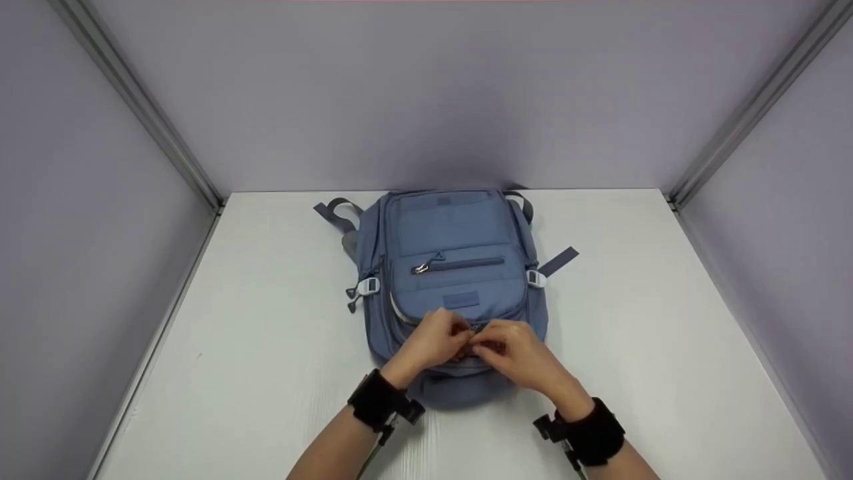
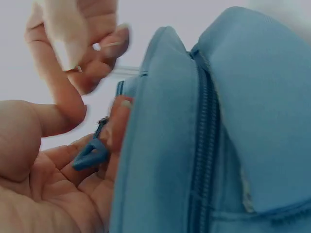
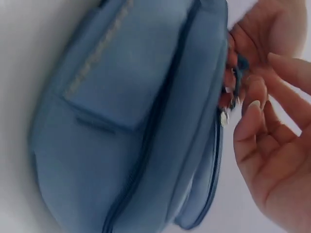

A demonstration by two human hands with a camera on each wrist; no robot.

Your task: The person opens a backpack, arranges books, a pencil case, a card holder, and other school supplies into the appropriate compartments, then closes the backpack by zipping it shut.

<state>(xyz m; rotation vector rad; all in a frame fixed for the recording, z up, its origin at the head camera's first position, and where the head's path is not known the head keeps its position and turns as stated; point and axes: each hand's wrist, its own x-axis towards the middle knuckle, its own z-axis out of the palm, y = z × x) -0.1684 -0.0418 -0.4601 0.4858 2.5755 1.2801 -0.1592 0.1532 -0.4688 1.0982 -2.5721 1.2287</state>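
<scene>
Head view: both hands meet at the near end of a blue backpack (image 1: 453, 267) on the white table (image 1: 666, 333).
Left hand (image 1: 432, 343) seemingly pinches a blue zipper pull (image 2: 91, 153); right hand (image 1: 516, 353) curls loosely beside it, its grip unclear.

No readable text, brand, number or sign is to be found in any view; the small sewn patch (image 1: 461, 299) on the front pocket of the blue backpack (image 1: 450, 233) is seen in the head view, and a similar label strip is glimpsed by the right wrist camera, but no lettering can be made out on either
</scene>
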